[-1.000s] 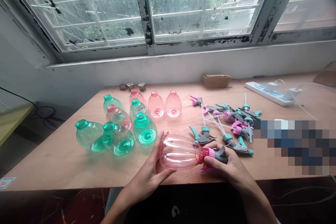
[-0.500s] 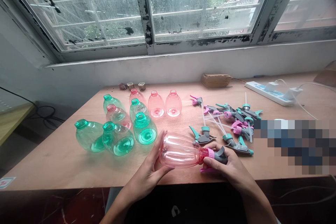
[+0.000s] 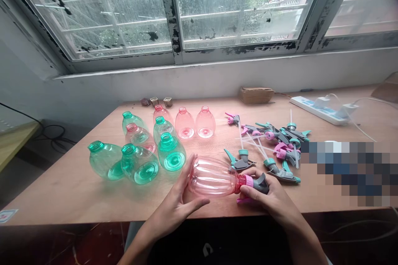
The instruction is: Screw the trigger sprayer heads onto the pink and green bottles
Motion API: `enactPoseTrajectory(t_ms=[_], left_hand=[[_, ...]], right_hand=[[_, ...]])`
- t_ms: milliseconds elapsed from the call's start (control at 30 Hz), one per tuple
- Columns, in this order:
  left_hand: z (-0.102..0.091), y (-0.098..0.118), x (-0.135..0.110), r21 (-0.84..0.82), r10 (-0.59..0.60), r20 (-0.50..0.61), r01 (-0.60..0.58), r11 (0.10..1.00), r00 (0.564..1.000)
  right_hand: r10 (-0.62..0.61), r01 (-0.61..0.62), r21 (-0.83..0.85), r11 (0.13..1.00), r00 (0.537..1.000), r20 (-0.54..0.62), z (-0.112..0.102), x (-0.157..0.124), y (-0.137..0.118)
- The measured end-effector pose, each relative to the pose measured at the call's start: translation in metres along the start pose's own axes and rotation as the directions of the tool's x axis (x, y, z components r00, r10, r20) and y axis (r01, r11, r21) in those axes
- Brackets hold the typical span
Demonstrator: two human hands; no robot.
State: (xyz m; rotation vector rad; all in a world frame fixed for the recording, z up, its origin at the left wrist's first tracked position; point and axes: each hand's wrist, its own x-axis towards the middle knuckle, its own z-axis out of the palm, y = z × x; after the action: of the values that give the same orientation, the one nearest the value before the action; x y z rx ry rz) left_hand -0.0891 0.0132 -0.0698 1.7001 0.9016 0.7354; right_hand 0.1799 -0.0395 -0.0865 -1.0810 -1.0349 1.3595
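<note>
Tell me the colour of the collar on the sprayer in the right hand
Pink; the collar shows best in the head view, the only one.

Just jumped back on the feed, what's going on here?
A pink bottle is held sideways: the right hand grips the trigger sprayer at its neck, while the left hand is around its base, thumb extended. Uncapped green bottles and other pink bottles are on the table leftward; loose sprayers lie rightward.
</note>
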Motion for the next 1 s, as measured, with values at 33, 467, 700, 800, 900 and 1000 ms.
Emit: enactPoseTrajectory(t_ms=[33,467,700,800,900,1000], left_hand=[[0.0002,0.0005,-0.0005,0.01,0.001,-0.004,0.0,1.0,1.0],[-0.0009,-0.0017,-0.0022,-0.021,0.033,0.026,-0.032,0.999,0.999],[-0.0004,-0.0037,-0.0012,0.031,0.028,0.0,-0.028,0.999,1.0],[-0.0026,-0.0033,-0.0004,0.043,0.025,-0.003,-0.025,0.999,1.0],[-0.0037,-0.0037,0.0004,0.033,0.039,-0.02,-0.039,0.999,0.999],[-0.0023,-0.004,0.0007,0.013,0.036,-0.028,-0.035,0.999,0.999]], right_hand=[[0.002,-0.002,0.007,1.0,1.0,0.001,0.0,0.0,0.0003],[-0.003,0.002,-0.026,1.0,1.0,-0.027,-0.0004,-0.0001,0.0014],[0.003,-0.003,-0.032,0.999,1.0,0.019,-0.002,0.0011,0.0032],[-0.005,0.006,-0.06,0.998,1.0,0.02,-0.0022,0.0016,0.0031],[-0.007,0.008,-0.059,0.998,1.0,0.019,-0.0018,0.0016,0.0028],[-0.002,0.002,-0.048,0.999,1.0,0.011,-0.0013,0.0014,0.0027]])
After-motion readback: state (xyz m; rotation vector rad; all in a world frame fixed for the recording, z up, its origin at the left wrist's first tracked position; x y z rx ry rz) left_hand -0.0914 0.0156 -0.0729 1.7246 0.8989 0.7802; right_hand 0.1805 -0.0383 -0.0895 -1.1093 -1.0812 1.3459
